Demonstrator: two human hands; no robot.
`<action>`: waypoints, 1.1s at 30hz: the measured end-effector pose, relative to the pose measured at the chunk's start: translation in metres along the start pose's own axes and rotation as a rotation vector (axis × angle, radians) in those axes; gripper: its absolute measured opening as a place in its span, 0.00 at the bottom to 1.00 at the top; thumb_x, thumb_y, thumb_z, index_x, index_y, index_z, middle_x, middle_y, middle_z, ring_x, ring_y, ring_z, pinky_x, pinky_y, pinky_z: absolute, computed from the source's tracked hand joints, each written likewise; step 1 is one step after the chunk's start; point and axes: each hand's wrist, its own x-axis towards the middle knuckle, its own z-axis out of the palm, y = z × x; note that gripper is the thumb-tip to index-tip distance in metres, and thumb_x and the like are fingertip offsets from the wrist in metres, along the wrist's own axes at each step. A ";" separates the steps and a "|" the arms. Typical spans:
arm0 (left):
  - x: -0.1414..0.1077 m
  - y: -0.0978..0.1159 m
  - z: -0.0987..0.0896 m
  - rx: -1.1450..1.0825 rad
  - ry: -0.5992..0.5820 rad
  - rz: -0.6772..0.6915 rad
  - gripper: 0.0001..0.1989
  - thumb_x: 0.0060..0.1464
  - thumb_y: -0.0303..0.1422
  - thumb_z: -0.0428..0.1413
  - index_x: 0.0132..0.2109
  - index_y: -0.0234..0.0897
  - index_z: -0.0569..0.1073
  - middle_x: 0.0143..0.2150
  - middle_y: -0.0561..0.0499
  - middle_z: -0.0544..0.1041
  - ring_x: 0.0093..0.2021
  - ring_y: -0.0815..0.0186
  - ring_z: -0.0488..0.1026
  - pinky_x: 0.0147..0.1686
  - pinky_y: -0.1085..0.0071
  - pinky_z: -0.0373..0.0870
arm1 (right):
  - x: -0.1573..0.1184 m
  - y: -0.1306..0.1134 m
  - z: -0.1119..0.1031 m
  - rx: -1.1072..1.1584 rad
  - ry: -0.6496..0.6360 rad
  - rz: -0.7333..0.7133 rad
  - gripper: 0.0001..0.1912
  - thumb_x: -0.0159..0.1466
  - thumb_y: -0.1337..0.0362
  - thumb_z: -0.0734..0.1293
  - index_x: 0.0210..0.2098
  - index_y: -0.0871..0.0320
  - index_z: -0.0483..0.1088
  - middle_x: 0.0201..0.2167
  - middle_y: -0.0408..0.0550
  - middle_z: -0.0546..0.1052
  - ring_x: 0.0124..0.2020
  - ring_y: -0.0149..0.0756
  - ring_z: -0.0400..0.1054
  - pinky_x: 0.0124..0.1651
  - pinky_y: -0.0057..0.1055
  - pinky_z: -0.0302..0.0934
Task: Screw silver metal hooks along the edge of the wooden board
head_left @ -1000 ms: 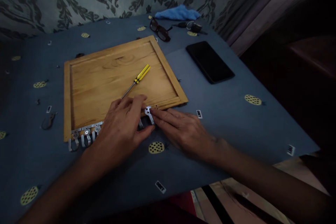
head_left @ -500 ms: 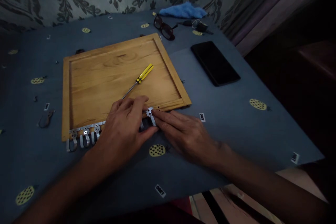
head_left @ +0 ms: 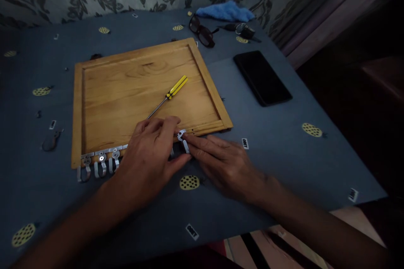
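Note:
A shallow wooden panel [head_left: 151, 61] with a raised frame lies on the table. Along its near edge several silver metal hooks [head_left: 102, 159] are fixed with screws. My left hand [head_left: 147, 151] is closed over that edge and covers part of the row, its thumb reaching to a metal hook [head_left: 182, 136] at the right. From the other side, the fingertips of my right hand [head_left: 222, 159] press together against the same hook. What lies under the left fingers is hidden. A yellow-handled screwdriver [head_left: 176, 87] rests on the panel, just beyond my left hand.
A black phone [head_left: 262, 77] lies right of the panel. Farther back are dark glasses [head_left: 202, 31], a set of keys [head_left: 244, 30] and a blue cloth [head_left: 225, 11]. Small dark metal parts, including one hook-like piece [head_left: 52, 140], lie to the left on the patterned tablecloth [head_left: 277, 155].
The view has shifted slightly. The hook between my fingers looks turned a little, with its lower end further right; both hands keep nearly the same place on the panel's edge.

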 end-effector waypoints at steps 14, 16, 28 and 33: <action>0.001 0.000 0.000 -0.014 -0.016 0.000 0.18 0.56 0.30 0.62 0.49 0.38 0.64 0.45 0.45 0.79 0.49 0.51 0.76 0.47 0.55 0.70 | -0.001 -0.001 0.002 -0.077 0.002 0.002 0.14 0.71 0.72 0.60 0.49 0.66 0.76 0.51 0.56 0.81 0.41 0.39 0.77 0.42 0.36 0.77; 0.001 0.001 0.000 -0.013 -0.022 -0.005 0.18 0.55 0.31 0.62 0.49 0.38 0.64 0.45 0.45 0.79 0.48 0.51 0.76 0.46 0.55 0.70 | -0.001 -0.001 0.002 -0.077 0.005 0.003 0.14 0.71 0.72 0.60 0.49 0.67 0.76 0.51 0.57 0.81 0.41 0.40 0.77 0.41 0.37 0.78; -0.001 0.000 0.000 -0.015 -0.027 -0.005 0.16 0.57 0.32 0.61 0.48 0.39 0.63 0.45 0.46 0.78 0.49 0.52 0.75 0.48 0.55 0.70 | -0.003 0.000 0.002 -0.029 -0.016 0.022 0.13 0.70 0.73 0.62 0.49 0.68 0.76 0.51 0.59 0.81 0.41 0.40 0.77 0.40 0.37 0.77; -0.001 0.000 0.000 -0.008 -0.033 -0.010 0.16 0.57 0.32 0.61 0.48 0.39 0.64 0.46 0.45 0.78 0.49 0.51 0.75 0.48 0.55 0.70 | -0.003 0.000 0.001 0.009 -0.031 0.051 0.14 0.70 0.74 0.62 0.51 0.66 0.76 0.52 0.58 0.81 0.44 0.40 0.79 0.44 0.37 0.78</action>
